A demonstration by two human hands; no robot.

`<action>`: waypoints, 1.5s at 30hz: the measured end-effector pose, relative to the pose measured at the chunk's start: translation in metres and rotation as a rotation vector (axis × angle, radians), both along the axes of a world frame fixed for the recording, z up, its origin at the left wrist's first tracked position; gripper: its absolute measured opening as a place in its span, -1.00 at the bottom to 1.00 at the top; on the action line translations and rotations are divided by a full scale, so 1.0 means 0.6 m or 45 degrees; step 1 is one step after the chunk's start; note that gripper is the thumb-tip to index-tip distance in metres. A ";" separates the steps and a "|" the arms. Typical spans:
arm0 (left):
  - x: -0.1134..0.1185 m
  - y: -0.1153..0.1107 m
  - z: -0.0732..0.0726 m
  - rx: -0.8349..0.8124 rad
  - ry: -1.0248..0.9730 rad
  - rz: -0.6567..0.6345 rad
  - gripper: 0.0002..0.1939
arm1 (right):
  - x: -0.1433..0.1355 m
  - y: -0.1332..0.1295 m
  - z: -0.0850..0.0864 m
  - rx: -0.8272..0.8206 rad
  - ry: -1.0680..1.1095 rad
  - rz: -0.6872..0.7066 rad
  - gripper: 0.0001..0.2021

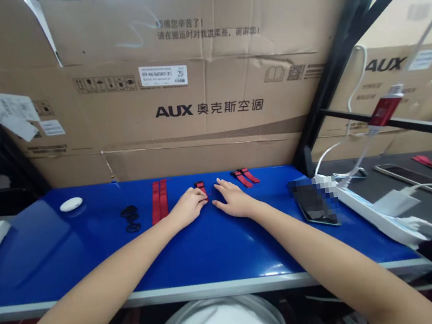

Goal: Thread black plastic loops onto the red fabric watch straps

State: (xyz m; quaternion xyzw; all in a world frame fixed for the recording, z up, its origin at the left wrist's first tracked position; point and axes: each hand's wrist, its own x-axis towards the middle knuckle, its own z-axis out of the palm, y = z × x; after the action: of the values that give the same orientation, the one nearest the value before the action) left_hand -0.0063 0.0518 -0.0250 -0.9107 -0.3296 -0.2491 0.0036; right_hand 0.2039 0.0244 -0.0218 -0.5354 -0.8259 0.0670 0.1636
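My left hand (189, 206) is closed, its fingertips pinching a short red webbing strap (200, 185) with a black buckle at its far end. The strap's near part is partly covered by my fingers. Just right of it, my right hand (234, 198) lies open on the blue tabletop, fingers spread and holding nothing. Two long red strips (159, 202) lie side by side left of my left hand. Farther left is a small pile of black buckles (130, 218). Beyond my right hand rest two red straps with black buckles (246, 176).
A white oval object (71, 204) lies at the back left of the blue table (213, 253). On the right are a dark phone (315, 206) and a white power strip (376, 214) with cables. Cardboard (203, 67) walls off the back between black metal posts (332, 76).
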 end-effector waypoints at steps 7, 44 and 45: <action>-0.008 0.006 -0.006 -0.011 -0.002 -0.023 -0.75 | 0.002 0.015 -0.011 -0.048 0.005 0.032 -0.10; -0.033 -0.018 0.011 -0.426 0.300 0.487 -0.17 | -0.018 0.003 0.003 -0.149 -0.099 -0.074 -0.10; -0.033 -0.018 0.011 -0.426 0.297 0.487 -0.18 | -0.018 0.004 0.003 -0.151 -0.099 -0.073 -0.10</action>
State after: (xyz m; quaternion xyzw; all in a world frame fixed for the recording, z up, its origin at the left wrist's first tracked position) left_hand -0.0258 0.0410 -0.0184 -0.8424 -0.5293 -0.0796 -0.0621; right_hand 0.1928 0.0265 -0.0202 -0.5698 -0.8105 0.0902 0.1015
